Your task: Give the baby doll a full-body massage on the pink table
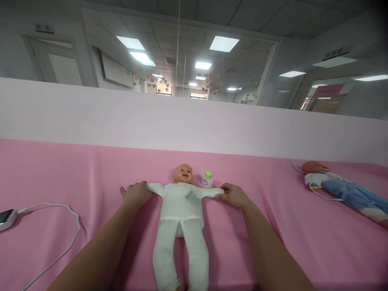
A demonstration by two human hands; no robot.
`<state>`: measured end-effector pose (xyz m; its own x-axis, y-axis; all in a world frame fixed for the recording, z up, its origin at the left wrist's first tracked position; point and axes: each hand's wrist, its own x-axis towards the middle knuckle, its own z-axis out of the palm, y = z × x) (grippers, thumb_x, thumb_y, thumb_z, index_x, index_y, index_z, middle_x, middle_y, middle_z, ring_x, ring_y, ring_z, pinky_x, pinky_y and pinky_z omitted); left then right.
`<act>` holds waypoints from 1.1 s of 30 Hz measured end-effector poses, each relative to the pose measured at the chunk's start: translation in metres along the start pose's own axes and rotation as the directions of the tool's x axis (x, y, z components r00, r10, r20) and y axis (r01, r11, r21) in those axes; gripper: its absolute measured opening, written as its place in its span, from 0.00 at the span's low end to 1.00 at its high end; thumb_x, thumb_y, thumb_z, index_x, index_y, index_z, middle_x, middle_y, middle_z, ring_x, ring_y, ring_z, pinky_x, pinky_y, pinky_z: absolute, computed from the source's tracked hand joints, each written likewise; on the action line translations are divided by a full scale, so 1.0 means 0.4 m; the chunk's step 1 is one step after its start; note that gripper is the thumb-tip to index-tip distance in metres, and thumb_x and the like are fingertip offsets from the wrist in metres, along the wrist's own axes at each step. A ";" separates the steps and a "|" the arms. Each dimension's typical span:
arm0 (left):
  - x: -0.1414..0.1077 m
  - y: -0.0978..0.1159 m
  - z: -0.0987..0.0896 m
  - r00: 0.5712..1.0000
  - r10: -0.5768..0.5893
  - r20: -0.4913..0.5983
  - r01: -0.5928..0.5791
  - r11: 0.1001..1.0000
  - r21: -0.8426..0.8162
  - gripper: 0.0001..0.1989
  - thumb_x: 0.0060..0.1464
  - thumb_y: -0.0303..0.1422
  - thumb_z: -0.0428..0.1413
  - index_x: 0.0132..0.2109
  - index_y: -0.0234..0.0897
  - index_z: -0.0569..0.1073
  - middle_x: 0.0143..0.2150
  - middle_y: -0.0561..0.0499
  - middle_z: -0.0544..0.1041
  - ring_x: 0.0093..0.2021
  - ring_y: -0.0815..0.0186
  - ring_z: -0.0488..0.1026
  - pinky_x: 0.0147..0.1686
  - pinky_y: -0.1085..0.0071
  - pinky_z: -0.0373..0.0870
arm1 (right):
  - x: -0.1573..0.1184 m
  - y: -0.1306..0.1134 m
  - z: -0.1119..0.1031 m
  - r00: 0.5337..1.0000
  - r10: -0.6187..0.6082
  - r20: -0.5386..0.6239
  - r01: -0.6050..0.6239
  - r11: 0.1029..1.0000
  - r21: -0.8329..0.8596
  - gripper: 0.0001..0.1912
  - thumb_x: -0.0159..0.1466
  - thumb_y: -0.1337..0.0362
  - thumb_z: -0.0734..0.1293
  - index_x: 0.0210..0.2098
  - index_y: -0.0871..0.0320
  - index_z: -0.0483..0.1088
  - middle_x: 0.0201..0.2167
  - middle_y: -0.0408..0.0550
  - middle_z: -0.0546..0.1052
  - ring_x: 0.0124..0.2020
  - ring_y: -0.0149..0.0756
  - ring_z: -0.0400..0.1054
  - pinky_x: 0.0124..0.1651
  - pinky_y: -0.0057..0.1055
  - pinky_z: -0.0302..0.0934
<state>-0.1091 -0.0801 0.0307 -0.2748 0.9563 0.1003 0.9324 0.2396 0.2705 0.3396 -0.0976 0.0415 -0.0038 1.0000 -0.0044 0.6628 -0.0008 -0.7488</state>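
Observation:
A baby doll in a white top and white trousers lies face up on the pink cloth, arms stretched out to both sides. My left hand is closed at the end of the sleeve on the picture's left, with the doll's hand hidden under my fingers. On the other side my right hand pinches the other sleeve end between thumb and fingers. Beside the doll's head, above that sleeve, stands a small clear bottle with a green cap.
Pink cloth covers the table up to a white wall panel. A second doll in blue and white, with a white tube, lies at the right. A white device with a cable is at the left.

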 end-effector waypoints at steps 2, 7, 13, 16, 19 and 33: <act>0.001 -0.007 -0.003 0.999 -0.047 -0.019 0.046 0.998 -0.043 0.23 0.54 0.41 0.56 0.55 0.40 0.78 0.54 0.34 0.80 0.60 0.32 0.70 0.64 0.28 0.41 | 0.006 0.016 -0.008 0.999 0.042 0.018 -0.044 0.994 0.099 0.29 0.51 0.48 0.81 0.48 0.54 0.77 0.44 0.49 0.80 0.41 0.41 0.74 0.39 0.32 0.65; -0.004 -0.028 -0.006 0.992 -0.100 -0.082 0.071 0.953 -0.296 0.31 0.53 0.41 0.58 0.63 0.36 0.73 0.62 0.29 0.72 0.61 0.33 0.70 0.55 0.44 0.66 | 0.020 0.063 -0.008 0.977 0.081 0.197 -0.166 0.867 0.470 0.34 0.55 0.53 0.80 0.57 0.58 0.73 0.28 0.43 0.75 0.24 0.31 0.63 0.24 0.29 0.51; 0.016 -0.040 0.008 0.979 -0.172 -0.113 0.080 0.823 -0.562 0.40 0.47 0.33 0.64 0.68 0.39 0.67 0.65 0.36 0.72 0.58 0.44 0.75 0.51 0.57 0.74 | 0.051 0.104 0.009 0.986 0.088 0.144 -0.167 0.645 0.745 0.24 0.57 0.62 0.80 0.51 0.57 0.74 0.36 0.49 0.78 0.32 0.35 0.72 0.30 0.29 0.68; 0.027 -0.041 0.022 0.967 -0.239 -0.087 0.095 0.657 -0.748 0.43 0.43 0.28 0.64 0.68 0.41 0.66 0.62 0.40 0.76 0.59 0.46 0.75 0.54 0.57 0.74 | 0.065 0.119 0.012 0.988 0.098 0.116 -0.149 0.476 0.867 0.17 0.57 0.68 0.79 0.45 0.56 0.77 0.40 0.49 0.79 0.37 0.35 0.74 0.37 0.26 0.74; 0.036 -0.036 0.030 0.951 -0.308 -0.012 0.122 0.411 -0.904 0.40 0.43 0.26 0.62 0.67 0.37 0.68 0.59 0.38 0.77 0.54 0.50 0.79 0.50 0.59 0.78 | 0.072 0.124 0.016 0.989 0.081 0.128 -0.150 0.410 0.900 0.11 0.60 0.68 0.77 0.42 0.56 0.78 0.42 0.49 0.79 0.41 0.35 0.76 0.45 0.26 0.75; 0.045 -0.045 0.023 0.943 -0.330 0.053 0.169 0.335 -0.927 0.10 0.43 0.32 0.59 0.35 0.35 0.79 0.28 0.48 0.78 0.26 0.62 0.73 0.25 0.69 0.69 | 0.061 0.101 0.035 0.968 0.011 0.250 -0.238 0.355 0.904 0.10 0.69 0.65 0.71 0.50 0.58 0.76 0.51 0.53 0.80 0.55 0.40 0.75 0.61 0.36 0.73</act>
<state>-0.1287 -0.0655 0.0188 -0.5540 0.8313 -0.0452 0.0481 0.0861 0.9951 0.3559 -0.0733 0.0019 -0.1836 0.9666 -0.1787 -0.4409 -0.2434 -0.8639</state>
